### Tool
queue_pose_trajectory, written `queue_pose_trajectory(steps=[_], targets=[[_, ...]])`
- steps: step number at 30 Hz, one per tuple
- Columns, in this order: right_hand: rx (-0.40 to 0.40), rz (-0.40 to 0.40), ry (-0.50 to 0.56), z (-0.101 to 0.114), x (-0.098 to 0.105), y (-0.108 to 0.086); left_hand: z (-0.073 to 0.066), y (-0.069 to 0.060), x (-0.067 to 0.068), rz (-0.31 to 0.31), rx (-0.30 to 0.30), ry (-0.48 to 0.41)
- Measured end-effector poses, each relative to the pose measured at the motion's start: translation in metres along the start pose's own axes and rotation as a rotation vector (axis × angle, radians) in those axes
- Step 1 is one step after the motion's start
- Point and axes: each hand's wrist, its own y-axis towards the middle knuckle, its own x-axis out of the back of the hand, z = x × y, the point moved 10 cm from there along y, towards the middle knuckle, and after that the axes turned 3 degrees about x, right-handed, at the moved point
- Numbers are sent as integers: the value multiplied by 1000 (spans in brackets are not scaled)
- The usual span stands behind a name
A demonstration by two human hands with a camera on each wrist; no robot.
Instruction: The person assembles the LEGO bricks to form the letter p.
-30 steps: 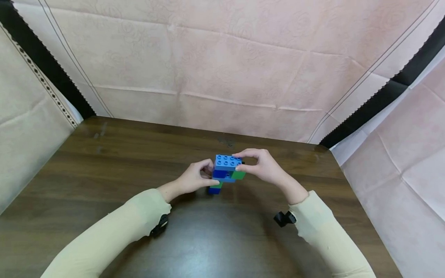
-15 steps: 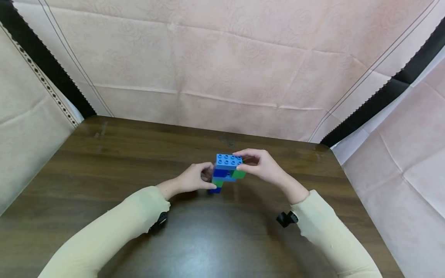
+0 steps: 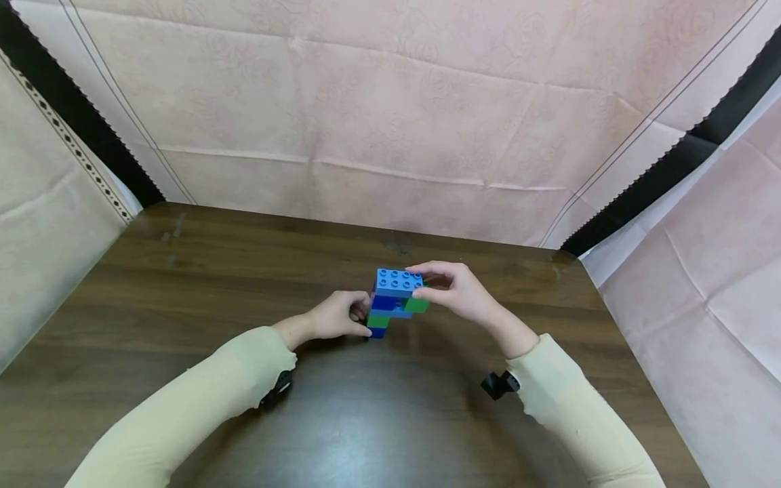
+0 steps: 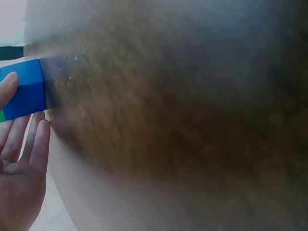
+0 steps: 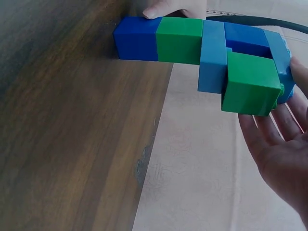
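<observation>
A tower of toy building bricks (image 3: 393, 282) stands on the table, dark blue at the bottom, then green, light blue, a dark blue and a green brick side by side, and light blue on top. At its foot my left hand (image 3: 329, 315) holds the bottom dark blue brick (image 5: 137, 38), thumb on one face and fingers at the opposite side. My right hand (image 3: 460, 291) pinches the right end of the top light blue brick (image 5: 284, 65) between thumb and fingers. The green brick (image 5: 250, 84) juts out sideways in the right wrist view.
The brown wooden table (image 3: 244, 271) meets a pale cloth screen (image 3: 390, 122) at its far edge. More cloth hangs at both sides, with black strips at the corners. A black wrist camera (image 3: 500, 385) sits at the right cuff.
My left thumb has slid left and down from the green brick's front to the bottom brick's left edge. The right hand keeps its hold on the top brick.
</observation>
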Motion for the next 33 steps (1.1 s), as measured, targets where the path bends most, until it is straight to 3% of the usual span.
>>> queue_pose_trajectory(steps=[17, 27, 33], targets=[[-11, -206, -34, 2, 21, 5, -9, -10, -5, 0, 57, -124], [20, -264, -23, 0, 25, 6, -10, -10, -17, 78, 94, -276], [42, -313, -28, -6, 31, 9, -12, -10, -20, 80, 127, -288]])
